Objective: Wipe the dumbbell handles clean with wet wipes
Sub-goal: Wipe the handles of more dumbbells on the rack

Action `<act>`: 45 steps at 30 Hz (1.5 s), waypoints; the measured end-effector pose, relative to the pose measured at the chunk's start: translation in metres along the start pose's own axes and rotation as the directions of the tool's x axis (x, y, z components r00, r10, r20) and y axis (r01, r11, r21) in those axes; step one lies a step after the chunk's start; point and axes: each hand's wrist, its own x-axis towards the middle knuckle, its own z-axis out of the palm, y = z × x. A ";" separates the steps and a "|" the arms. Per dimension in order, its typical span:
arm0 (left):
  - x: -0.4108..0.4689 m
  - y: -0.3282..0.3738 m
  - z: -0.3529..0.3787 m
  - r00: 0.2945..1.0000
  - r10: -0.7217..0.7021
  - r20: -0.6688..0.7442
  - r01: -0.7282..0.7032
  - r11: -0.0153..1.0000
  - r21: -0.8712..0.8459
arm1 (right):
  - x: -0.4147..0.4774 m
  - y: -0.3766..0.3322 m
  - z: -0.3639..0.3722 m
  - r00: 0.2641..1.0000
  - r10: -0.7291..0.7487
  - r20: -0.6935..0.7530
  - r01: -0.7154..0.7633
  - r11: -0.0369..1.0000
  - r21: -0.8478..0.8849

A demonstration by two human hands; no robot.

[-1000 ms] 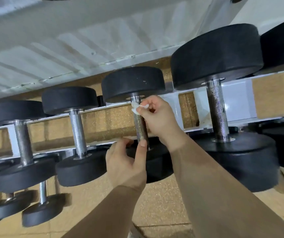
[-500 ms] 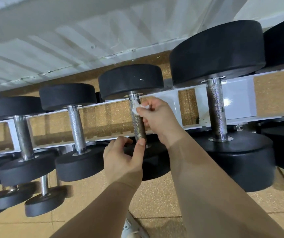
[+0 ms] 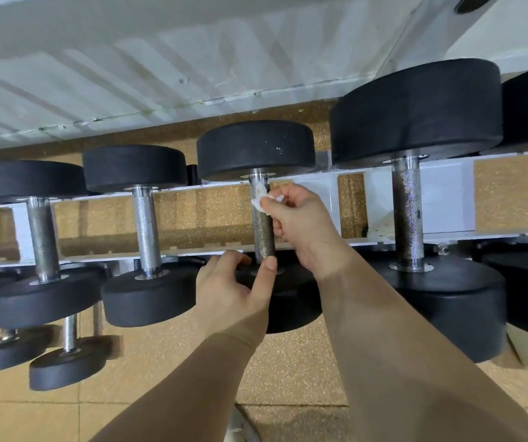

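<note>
Your left hand (image 3: 230,291) gripped the near end of the dumbbell handle (image 3: 264,234) between thumb and curled fingers; farther up, your right hand (image 3: 301,221) pinched a wet wipe (image 3: 260,200) against its far end, the handle spanning the rails of the white rack (image 3: 447,199), mid-row

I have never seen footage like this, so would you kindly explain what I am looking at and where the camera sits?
No machine here: a person wears a camera on the head, looking down at their own hands. Black dumbbells rest across a white rack above a speckled floor. The right hand pinches a small white wet wipe against the top of one dumbbell's metal handle. The left hand holds that handle's lower end between thumb and fingers.
</note>
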 end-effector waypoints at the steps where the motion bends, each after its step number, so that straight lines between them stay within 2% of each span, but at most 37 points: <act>1: 0.000 0.000 0.000 1.000 0.001 0.003 -0.001 1.000 0.002 | 0.004 -0.002 0.001 1.000 -0.002 -0.010 0.002 1.000 0.000; 4: 0.000 -0.001 -0.001 1.000 -0.001 0.012 0.001 1.000 -0.003 | -0.001 0.003 -0.007 0.998 -0.040 0.058 0.045 0.996 -0.083; 7: -0.002 0.000 -0.001 1.000 -0.016 0.015 0.017 1.000 -0.009 | -0.019 0.014 -0.019 0.981 0.012 0.193 0.056 0.937 -0.345; 9: -0.002 0.001 -0.001 1.000 -0.015 0.007 0.015 1.000 -0.014 | -0.023 0.019 -0.021 0.974 0.039 0.223 0.066 0.893 -0.446; 13: -0.002 0.000 0.000 1.000 -0.007 0.003 0.007 1.000 0.003 | -0.015 0.016 -0.016 0.983 -0.048 0.176 0.105 0.937 -0.332; 16: -0.001 -0.002 0.000 1.000 -0.010 -0.001 0.010 1.000 0.014 | 0.002 0.007 -0.003 0.992 -0.130 0.011 0.129 0.976 -0.176; 19: -0.001 -0.002 0.000 1.000 -0.008 -0.003 0.008 1.000 0.011 | 0.011 -0.001 0.005 0.984 -0.157 -0.084 0.140 0.973 -0.183; 22: -0.002 -0.002 0.000 1.000 -0.004 0.001 0.004 1.000 0.004 | -0.002 0.006 -0.005 0.994 -0.108 0.028 0.112 0.947 -0.300; 25: -0.003 0.000 -0.001 1.000 0.017 -0.003 -0.017 1.000 -0.009 | -0.023 0.013 -0.021 0.978 0.070 0.198 0.043 0.856 -0.514; 27: -0.003 0.000 -0.002 0.999 0.040 -0.008 -0.040 0.999 -0.019 | -0.027 0.011 -0.022 0.970 0.111 0.217 0.014 0.864 -0.504; 30: -0.004 -0.001 -0.002 0.998 0.058 -0.014 -0.058 0.998 -0.035 | -0.013 0.005 -0.011 0.995 0.001 0.097 0.023 0.969 -0.246; 32: -0.005 0.001 -0.003 0.998 0.061 -0.014 -0.062 0.997 -0.042 | 0.002 -0.001 -0.003 0.998 -0.061 -0.007 0.060 0.991 -0.119; 35: -0.004 0.002 -0.003 0.998 0.066 0.000 -0.066 0.997 -0.039 | 0.012 -0.002 0.000 0.993 -0.109 -0.050 0.100 0.983 -0.157; 38: -0.004 0.000 -0.003 0.998 0.066 -0.007 -0.067 0.997 -0.044 | -0.007 0.005 -0.012 0.996 -0.039 0.085 0.063 0.954 -0.293; 40: -0.004 -0.001 -0.003 0.998 0.058 -0.014 -0.059 0.997 -0.052 | -0.021 0.011 -0.018 0.984 0.024 0.179 0.058 0.897 -0.438; 41: -0.005 -0.001 -0.003 0.998 0.055 -0.014 -0.056 0.997 -0.054 | -0.024 0.015 -0.020 0.982 0.011 0.188 0.082 0.873 -0.480; 43: -0.005 0.000 -0.003 0.999 0.048 -0.013 -0.048 0.997 -0.055 | -0.024 0.018 -0.019 0.983 -0.066 0.171 0.139 0.877 -0.460; 45: -0.005 -0.001 -0.002 0.999 0.044 -0.019 -0.045 0.998 -0.049 | -0.022 0.017 -0.014 0.979 -0.147 0.137 0.189 0.911 -0.368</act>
